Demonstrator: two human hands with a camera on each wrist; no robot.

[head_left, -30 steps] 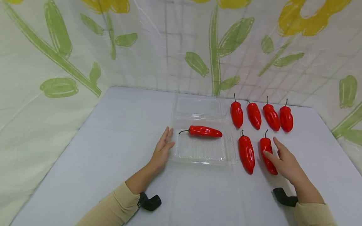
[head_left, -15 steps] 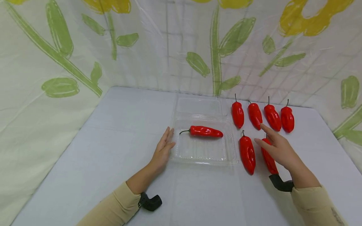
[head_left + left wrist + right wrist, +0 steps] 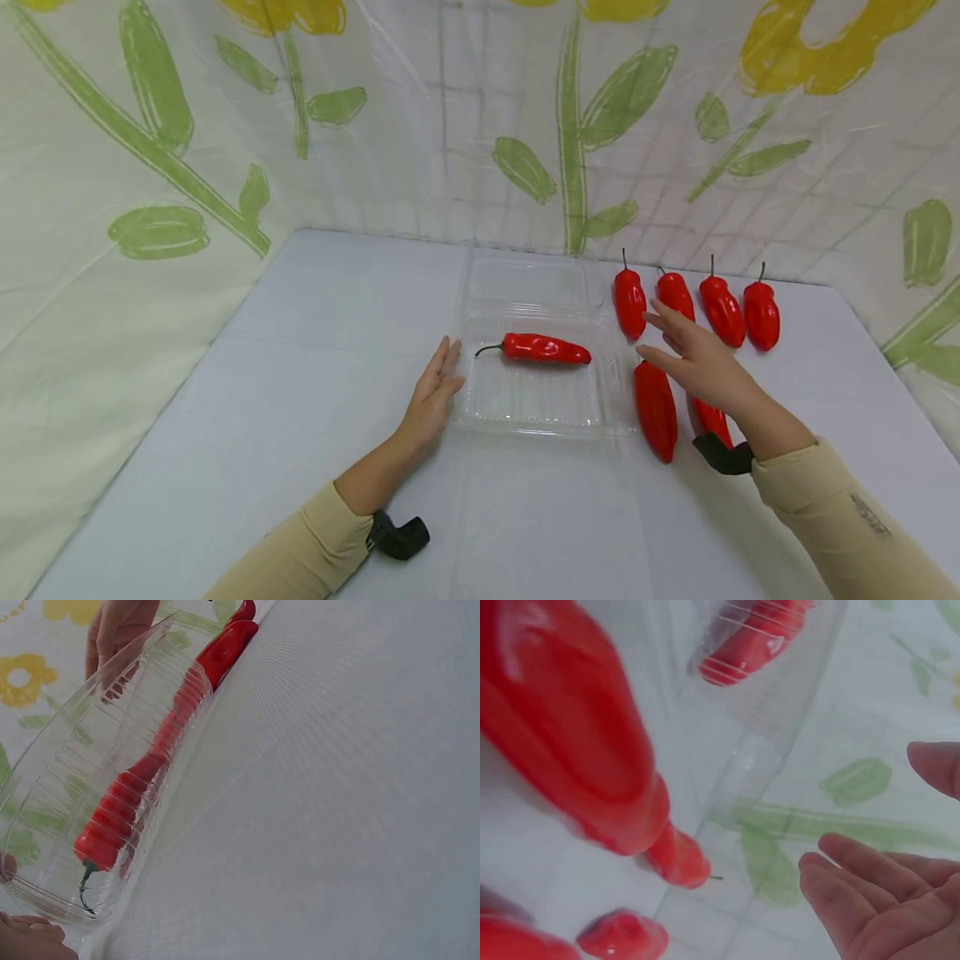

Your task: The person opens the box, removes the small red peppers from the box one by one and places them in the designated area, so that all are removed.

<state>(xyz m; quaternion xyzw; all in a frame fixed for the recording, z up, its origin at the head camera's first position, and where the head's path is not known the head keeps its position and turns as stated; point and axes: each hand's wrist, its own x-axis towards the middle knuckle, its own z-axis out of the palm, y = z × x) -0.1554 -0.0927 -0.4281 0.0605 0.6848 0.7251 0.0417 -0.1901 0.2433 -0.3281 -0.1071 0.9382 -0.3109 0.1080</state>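
A red chili pepper (image 3: 546, 348) lies sideways in a clear plastic clamshell box (image 3: 525, 406), its green stem toward the left. My left hand (image 3: 431, 400) rests along the box's left side with fingers fairly straight. In the left wrist view part of that hand (image 3: 34, 937) shows at the box's near corner. My right hand (image 3: 701, 362) is right of the box, fingers extended and thumb apart, holding nothing. Below it lies one red pepper (image 3: 656, 412); another (image 3: 711, 421) is partly hidden by the hand and wrist. The right wrist view shows the hand (image 3: 892, 900) with spread thumb.
Several more red peppers (image 3: 722, 312) lie in a row at the back right, stems pointing away. The box's lid (image 3: 528, 282) is folded back behind it. A flowered sheet (image 3: 405, 150) hangs behind the white table (image 3: 315, 333).
My right hand has left the right-hand front pepper, risen, and moved left toward the box with nothing in it. The left hand, box and peppers stay put.
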